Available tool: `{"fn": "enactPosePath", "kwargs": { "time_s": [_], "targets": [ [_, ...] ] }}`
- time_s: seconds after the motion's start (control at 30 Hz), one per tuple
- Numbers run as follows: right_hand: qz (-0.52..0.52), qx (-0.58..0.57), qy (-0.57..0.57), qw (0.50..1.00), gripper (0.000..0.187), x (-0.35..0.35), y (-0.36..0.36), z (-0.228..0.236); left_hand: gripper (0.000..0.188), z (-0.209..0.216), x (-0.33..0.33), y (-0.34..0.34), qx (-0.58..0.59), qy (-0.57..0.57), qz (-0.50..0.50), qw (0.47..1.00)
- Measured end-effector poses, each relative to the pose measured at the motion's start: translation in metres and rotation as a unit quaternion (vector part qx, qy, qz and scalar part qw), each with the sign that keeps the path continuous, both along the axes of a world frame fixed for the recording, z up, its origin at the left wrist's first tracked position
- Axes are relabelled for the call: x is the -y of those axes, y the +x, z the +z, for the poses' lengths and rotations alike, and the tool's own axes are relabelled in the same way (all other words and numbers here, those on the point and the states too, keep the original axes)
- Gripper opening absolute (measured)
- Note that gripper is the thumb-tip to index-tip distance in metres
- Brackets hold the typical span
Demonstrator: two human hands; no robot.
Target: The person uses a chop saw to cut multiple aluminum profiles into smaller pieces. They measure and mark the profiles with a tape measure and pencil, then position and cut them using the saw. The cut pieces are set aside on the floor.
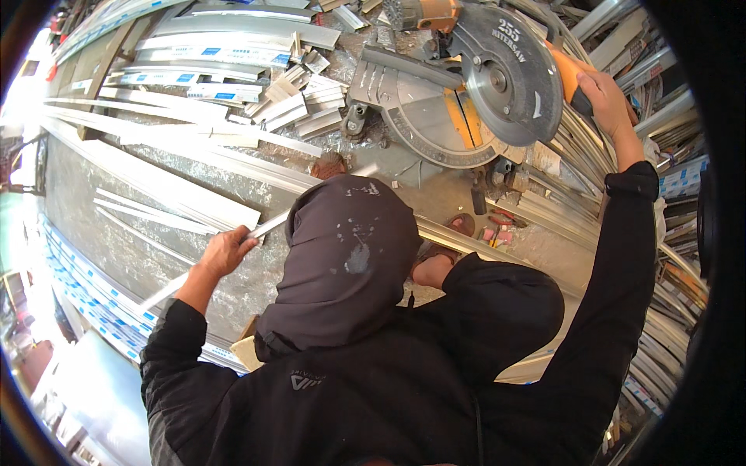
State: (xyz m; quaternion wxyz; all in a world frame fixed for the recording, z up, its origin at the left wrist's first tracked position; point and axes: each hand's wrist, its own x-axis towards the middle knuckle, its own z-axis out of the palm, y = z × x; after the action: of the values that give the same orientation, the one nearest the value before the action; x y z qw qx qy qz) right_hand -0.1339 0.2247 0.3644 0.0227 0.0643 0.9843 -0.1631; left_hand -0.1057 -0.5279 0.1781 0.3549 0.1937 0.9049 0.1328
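On the left, my left hand (224,252) is closed round a thin, pale metal strip (272,224). The strip slants up to the right and passes out of sight behind my raised left knee. Up at the right, my right hand (603,101) grips the orange handle of a mitre saw (513,85). The saw's head is raised, with its round blade and dark guard above the turntable (435,124). A yellow slotted insert (464,120) crosses that table. No workpiece is visible against the fence.
Short metal offcuts (299,101) lie heaped left of the saw. Long metal profiles (155,179) stretch across the floor at left, and more profiles (660,311) are stacked along the right. Red-handled pliers (505,220) lie near my right foot (435,268).
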Motion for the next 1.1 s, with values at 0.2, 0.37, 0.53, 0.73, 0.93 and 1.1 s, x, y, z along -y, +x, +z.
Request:
{"fn": "enactPosePath", "kwargs": {
  "time_s": [0.2,0.37,0.53,0.73,0.93,1.1],
  "targets": [
    [-0.014,0.047,0.048,0.998,0.056,0.004,0.003,0.007,0.028,0.045,-0.034,-0.055,-0.033,0.062,-0.046,0.997],
    [-0.008,0.011,0.047,0.999,0.055,0.002,0.002,0.001,0.035,0.058,-0.098,-0.109,-0.144,0.09,-0.084,0.982],
    [-0.002,-0.028,0.041,0.999,0.054,0.009,0.005,0.002,0.047,0.032,-0.167,-0.188,-0.214,0.02,-0.123,0.969],
    [0.004,-0.052,0.033,0.998,0.052,0.025,0.007,0.009,0.077,-0.034,-0.261,-0.265,-0.262,-0.064,-0.139,0.953],
    [0.014,-0.069,0.066,0.995,0.048,0.023,0.007,0.006,0.085,-0.085,-0.322,-0.309,-0.234,-0.105,-0.154,0.954],
    [0.001,-0.017,0.092,0.996,0.043,0.022,0.01,0.01,0.066,-0.1,-0.333,-0.317,-0.162,0.028,-0.175,0.971]
  ]
}}
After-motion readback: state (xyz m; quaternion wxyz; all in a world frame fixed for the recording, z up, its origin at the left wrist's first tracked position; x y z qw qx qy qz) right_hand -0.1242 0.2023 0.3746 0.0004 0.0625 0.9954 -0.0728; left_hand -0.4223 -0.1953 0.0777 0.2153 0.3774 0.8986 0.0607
